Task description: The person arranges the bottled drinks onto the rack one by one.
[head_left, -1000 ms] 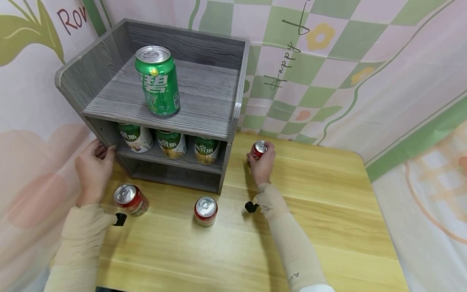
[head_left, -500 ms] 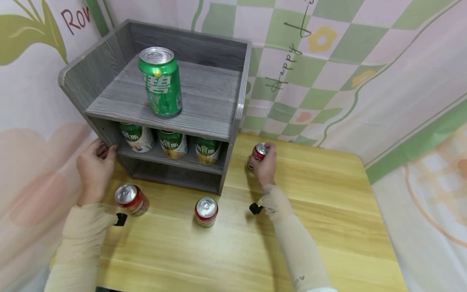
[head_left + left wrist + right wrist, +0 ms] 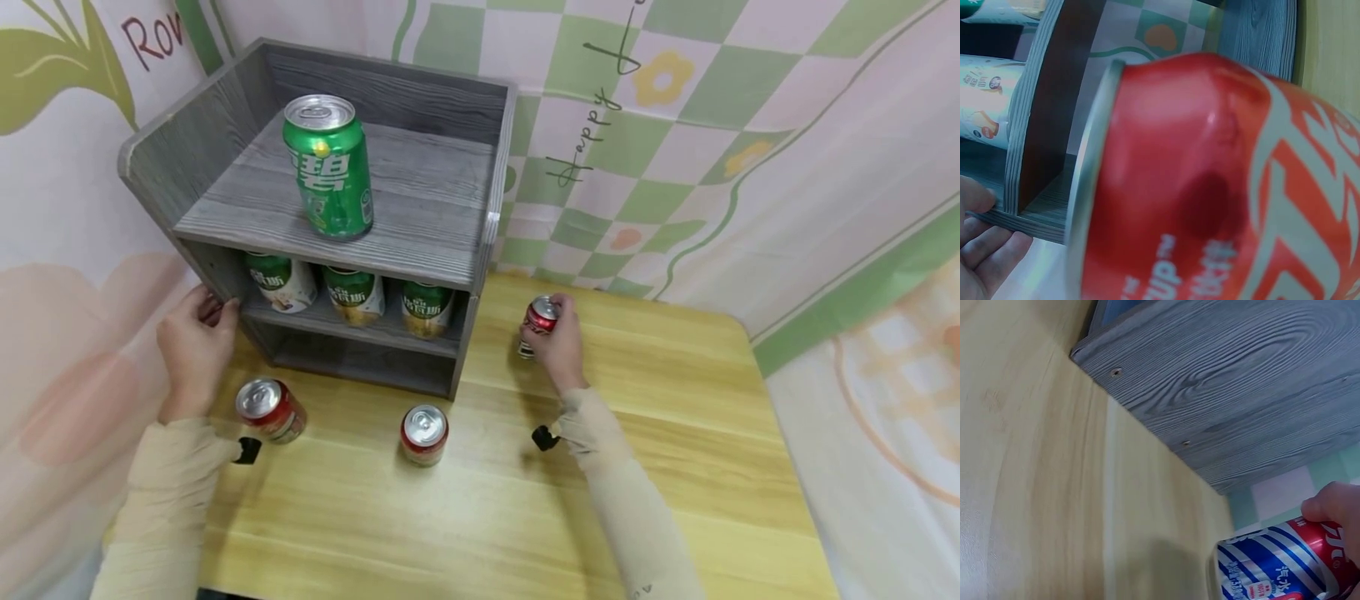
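Note:
A grey wooden shelf [image 3: 420, 179] stands on the table. My left hand [image 3: 197, 350] pinches the front edge of its left side panel; the left wrist view shows thumb and fingers [image 3: 1000, 250] on either side of that edge. To the right of the shelf, my right hand [image 3: 562, 354] grips a red soda can [image 3: 542, 317] around its upper part. Blue and white stripes mark the can's lower end [image 3: 1266, 562] in the right wrist view. Another red soda can [image 3: 272, 410] stands near my left wrist, filling much of the left wrist view.
A third red can [image 3: 423, 435] stands on the wooden table [image 3: 465, 533] before the shelf. One green can [image 3: 330, 171] sits on the shelf's top board; three green-and-white cans [image 3: 352, 297] line the middle level. A patterned cloth [image 3: 675, 108] hangs behind.
My right hand has moved slightly right and toward the front with the red can, farther from the shelf. The left hand keeps its place on the side panel.

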A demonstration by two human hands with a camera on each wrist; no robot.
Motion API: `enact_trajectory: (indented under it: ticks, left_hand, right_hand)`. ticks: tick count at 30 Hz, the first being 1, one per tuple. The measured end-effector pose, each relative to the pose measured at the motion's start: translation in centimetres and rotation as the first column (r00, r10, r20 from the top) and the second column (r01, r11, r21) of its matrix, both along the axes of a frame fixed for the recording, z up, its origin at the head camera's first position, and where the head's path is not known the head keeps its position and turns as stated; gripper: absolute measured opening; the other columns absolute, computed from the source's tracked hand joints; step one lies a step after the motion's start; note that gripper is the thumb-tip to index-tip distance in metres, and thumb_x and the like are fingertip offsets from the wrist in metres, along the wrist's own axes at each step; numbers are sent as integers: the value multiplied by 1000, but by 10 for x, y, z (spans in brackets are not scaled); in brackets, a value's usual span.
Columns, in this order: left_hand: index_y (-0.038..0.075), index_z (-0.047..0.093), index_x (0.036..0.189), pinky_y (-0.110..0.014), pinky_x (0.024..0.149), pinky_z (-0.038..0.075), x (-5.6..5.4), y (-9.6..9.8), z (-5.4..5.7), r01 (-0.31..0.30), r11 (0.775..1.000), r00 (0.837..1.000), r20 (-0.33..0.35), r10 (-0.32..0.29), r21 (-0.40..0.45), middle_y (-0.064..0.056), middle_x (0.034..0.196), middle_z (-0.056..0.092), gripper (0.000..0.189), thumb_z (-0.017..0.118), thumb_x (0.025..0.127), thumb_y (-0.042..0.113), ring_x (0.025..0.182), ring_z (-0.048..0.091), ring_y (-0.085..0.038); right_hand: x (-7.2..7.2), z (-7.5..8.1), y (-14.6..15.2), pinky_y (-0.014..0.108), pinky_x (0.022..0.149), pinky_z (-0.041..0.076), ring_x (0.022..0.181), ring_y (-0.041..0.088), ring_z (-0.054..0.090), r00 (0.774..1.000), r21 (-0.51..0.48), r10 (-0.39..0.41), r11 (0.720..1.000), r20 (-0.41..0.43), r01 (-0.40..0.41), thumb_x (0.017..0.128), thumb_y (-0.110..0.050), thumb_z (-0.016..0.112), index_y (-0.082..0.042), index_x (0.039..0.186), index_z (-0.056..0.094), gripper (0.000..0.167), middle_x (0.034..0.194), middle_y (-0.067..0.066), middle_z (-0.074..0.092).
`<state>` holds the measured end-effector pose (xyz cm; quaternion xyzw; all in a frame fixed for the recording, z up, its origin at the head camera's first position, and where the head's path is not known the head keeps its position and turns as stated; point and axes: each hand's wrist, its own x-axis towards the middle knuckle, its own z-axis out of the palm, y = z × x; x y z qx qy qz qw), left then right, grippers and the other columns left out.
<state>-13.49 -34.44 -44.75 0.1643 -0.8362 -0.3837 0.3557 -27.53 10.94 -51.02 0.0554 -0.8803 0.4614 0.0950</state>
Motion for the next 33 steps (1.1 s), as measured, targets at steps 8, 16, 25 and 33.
enact_trajectory:
  ticks: [8,16,25,33]
  left_hand:
    - [-3,73,115,5,70,44,3,-2,1,-24,1000,1000,11,24,3,-24,105,74,25,70,92,6,77,54,24]
    - [-2,73,117,4,71,46,1,-1,1,-18,1000,1000,21,18,1,-24,106,74,26,70,93,7,82,67,8]
    - [-5,72,115,5,70,44,1,0,0,-2,1000,1000,8,2,11,-26,105,73,25,69,94,6,73,45,30]
    - [-3,73,116,5,70,44,1,0,0,-1,1000,1000,17,1,8,-25,106,73,24,69,94,8,73,45,29]
  right_hand:
    - [21,23,3,55,102,52,119,43,57,996,55,83,995,-16,-82,77,1,83,-2,130,40,68,129,30,56]
    - [46,49,10,58,101,53,120,44,57,986,67,166,984,20,-167,78,-1,84,-4,133,41,70,132,28,56]
    - [68,70,12,57,101,53,119,41,58,978,78,208,975,18,-209,75,-1,86,-8,133,44,71,131,24,58]
    - [91,91,14,56,95,56,116,39,60,969,135,245,960,27,-246,76,-8,88,-10,133,47,70,130,20,60]
